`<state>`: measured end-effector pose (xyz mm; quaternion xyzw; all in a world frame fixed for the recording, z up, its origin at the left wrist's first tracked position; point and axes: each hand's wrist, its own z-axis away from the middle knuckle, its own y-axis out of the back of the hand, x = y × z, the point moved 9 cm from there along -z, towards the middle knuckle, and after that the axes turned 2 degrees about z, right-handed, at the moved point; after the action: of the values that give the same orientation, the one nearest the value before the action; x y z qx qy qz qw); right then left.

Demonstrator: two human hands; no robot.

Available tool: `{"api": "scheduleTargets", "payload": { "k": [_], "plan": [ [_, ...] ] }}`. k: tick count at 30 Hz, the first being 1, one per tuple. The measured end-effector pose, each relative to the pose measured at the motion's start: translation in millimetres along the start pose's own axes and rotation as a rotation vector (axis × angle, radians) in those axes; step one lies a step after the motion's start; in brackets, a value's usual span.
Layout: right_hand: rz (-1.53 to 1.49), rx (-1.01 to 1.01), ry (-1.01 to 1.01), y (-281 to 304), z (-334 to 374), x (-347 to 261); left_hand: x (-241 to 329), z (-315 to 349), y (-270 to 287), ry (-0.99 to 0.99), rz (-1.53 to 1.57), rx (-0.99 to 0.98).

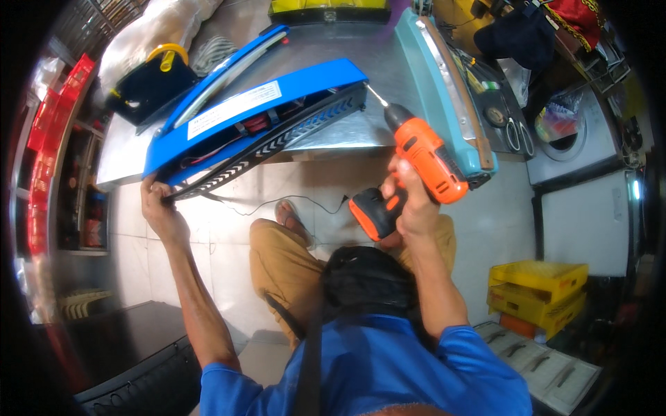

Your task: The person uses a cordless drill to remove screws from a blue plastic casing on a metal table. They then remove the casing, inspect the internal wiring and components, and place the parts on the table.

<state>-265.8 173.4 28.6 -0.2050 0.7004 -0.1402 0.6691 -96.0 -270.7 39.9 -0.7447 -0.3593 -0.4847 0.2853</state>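
1. At the near edge of the steel counter (pixel 347 132): blue sealing machine (pixel 257 114) lying on its side, black ribbed base (pixel 277 142) facing outward.
2. Left hand (pixel 161 208): grip closed around the lower left end of the black ribbed base, below the counter edge.
3. Right hand (pixel 409 201): grip wrapped tight on the handle of an orange cordless drill (pixel 423 156).
4. Drill bit (pixel 377 96) tip touching the machine's right end.
5. Just right of the drill: a teal sealing machine (pixel 444 90) on the counter.
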Motion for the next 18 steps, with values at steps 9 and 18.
{"api": "scheduleTargets", "payload": {
  "k": [9,18],
  "plan": [
    [0.038,-0.012,0.021,3,-3,-4,-2,2,-3,0.009,0.024,0.030],
    [0.134,0.004,0.028,9,10,-9,15,12,6,-0.022,-0.025,0.224]
  ]
}}
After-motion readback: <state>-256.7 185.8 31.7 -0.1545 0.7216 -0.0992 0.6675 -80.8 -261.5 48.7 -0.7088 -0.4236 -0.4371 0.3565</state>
